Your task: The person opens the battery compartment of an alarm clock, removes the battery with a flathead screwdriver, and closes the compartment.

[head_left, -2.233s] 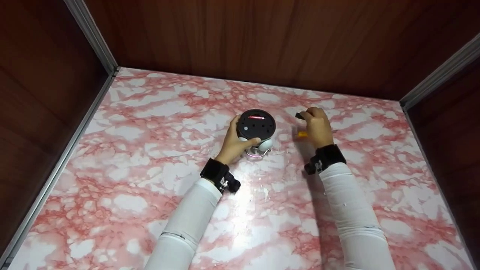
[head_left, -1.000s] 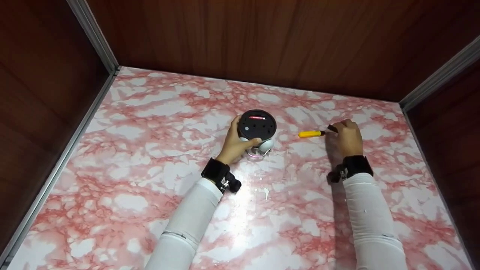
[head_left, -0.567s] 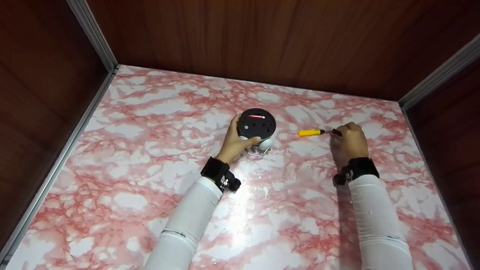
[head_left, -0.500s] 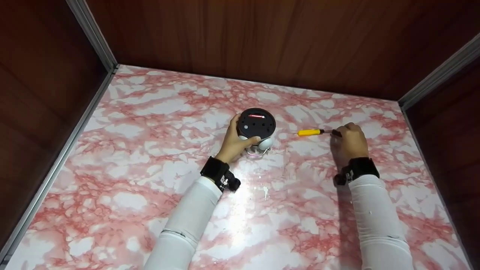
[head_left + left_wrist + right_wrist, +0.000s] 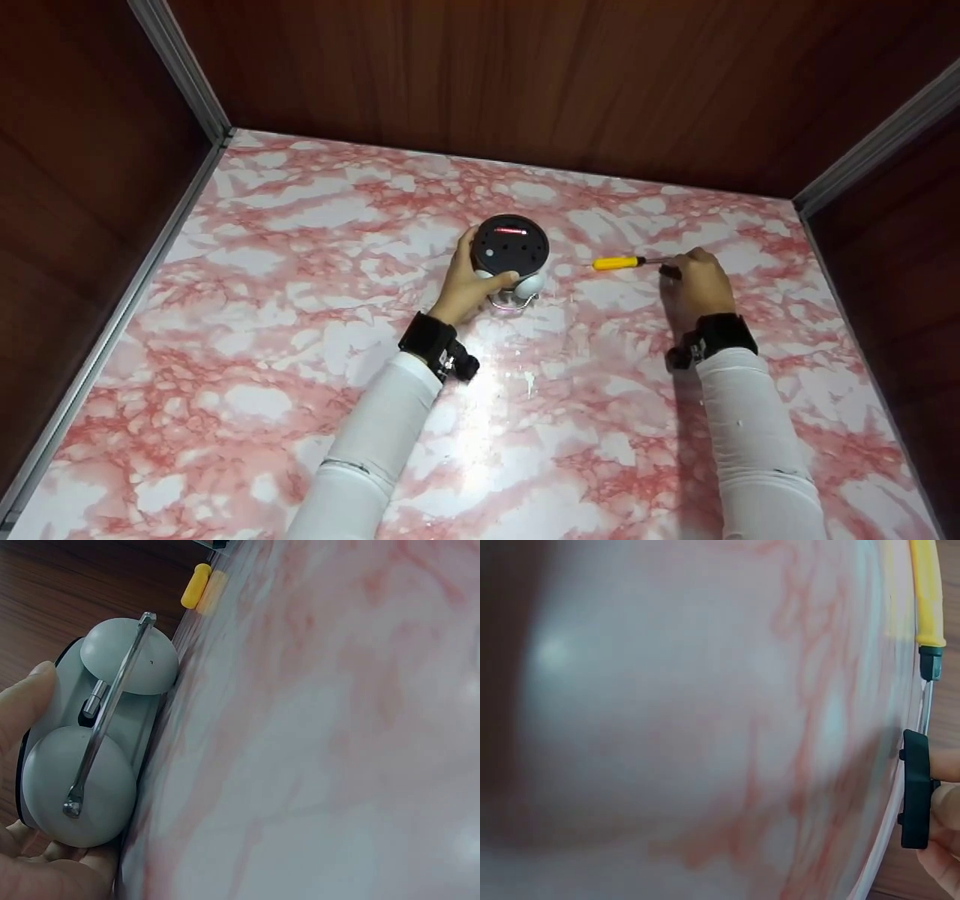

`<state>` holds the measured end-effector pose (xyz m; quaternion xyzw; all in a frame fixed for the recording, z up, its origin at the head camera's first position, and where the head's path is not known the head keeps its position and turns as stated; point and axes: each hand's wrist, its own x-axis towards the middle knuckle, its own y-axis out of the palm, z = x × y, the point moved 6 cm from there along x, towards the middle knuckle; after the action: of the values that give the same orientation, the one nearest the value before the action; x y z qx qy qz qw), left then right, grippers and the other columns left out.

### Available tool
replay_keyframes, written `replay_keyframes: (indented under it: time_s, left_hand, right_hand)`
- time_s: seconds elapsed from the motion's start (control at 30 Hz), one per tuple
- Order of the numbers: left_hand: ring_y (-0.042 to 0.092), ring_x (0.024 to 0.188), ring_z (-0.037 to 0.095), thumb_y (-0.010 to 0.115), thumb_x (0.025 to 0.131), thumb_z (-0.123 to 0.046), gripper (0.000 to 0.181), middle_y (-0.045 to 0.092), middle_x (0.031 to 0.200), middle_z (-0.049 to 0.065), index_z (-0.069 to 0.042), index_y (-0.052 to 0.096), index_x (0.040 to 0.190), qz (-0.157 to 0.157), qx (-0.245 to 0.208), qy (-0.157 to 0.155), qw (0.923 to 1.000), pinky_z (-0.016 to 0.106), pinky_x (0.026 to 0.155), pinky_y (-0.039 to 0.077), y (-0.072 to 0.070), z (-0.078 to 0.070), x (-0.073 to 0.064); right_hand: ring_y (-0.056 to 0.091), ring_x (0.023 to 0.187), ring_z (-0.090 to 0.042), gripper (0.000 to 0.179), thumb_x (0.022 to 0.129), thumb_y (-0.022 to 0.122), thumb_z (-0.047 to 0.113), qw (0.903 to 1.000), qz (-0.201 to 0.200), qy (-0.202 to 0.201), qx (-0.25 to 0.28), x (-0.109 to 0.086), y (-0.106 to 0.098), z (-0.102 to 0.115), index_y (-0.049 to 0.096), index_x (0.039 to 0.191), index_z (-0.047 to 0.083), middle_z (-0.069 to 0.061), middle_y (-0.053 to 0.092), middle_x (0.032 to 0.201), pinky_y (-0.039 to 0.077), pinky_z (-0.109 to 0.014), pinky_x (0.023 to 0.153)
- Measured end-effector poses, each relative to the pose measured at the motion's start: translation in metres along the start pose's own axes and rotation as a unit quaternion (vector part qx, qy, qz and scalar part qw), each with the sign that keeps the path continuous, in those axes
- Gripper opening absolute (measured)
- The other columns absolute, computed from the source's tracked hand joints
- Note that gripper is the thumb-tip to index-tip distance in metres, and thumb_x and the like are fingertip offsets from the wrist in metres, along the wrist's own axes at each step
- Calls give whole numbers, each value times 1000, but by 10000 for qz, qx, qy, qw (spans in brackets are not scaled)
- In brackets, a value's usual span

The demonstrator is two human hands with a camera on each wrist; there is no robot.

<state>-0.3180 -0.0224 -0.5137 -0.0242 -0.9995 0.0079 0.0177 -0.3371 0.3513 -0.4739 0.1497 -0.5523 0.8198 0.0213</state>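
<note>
My left hand (image 5: 466, 286) grips a twin-bell alarm clock (image 5: 525, 259), its round black back facing up and the thumb across the lower edge. A red battery (image 5: 511, 231) shows in the uncovered slot. In the left wrist view, the two pale bells (image 5: 79, 784) and the metal handle (image 5: 112, 705) are nearest the camera. My right hand (image 5: 705, 285) is over the table to the right and pinches a small black battery cover (image 5: 916, 791), seen side-on with little tabs in the right wrist view. Beside it lies a yellow-handled screwdriver (image 5: 615, 263), the shaft's far end hidden by the fingers.
The tabletop (image 5: 570, 420) has a red-and-white marbled pattern and reflects a bright light in the middle. Dark wood panels (image 5: 510, 82) stand at the back and both sides, joined by grey metal corner strips (image 5: 184, 67).
My right hand has moved right with the battery cover, away from the clock and past the screwdriver's handle. Lately the cover has dropped slightly beside the shaft. The left hand keeps the clock in place.
</note>
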Motion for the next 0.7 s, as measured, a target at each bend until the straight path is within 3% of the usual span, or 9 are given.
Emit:
replay_keyframes:
  time_s: [0.33, 0.7]
  left_hand:
    - [39, 140, 28, 90, 77, -15, 106, 36, 158, 13, -10, 23, 160, -21, 175, 35, 9998, 40, 119, 27, 0, 0, 1]
    - [40, 140, 26, 89, 76, -10, 104, 40, 155, 15, -7, 25, 158, -71, 50, 215, 9997, 35, 118, 27, 0, 0, 2]
  right_hand:
    - [58, 91, -36, 13, 98, 64, 11, 9984, 426, 323, -203, -1, 3, -8, 72, 103, 3, -16, 58, 97, 49, -55, 86]
    - [59, 89, -36, 11, 96, 63, 7, 9985, 517, 140, -132, 0, 4, -10, 72, 99, 2, -18, 60, 95, 50, -54, 83]
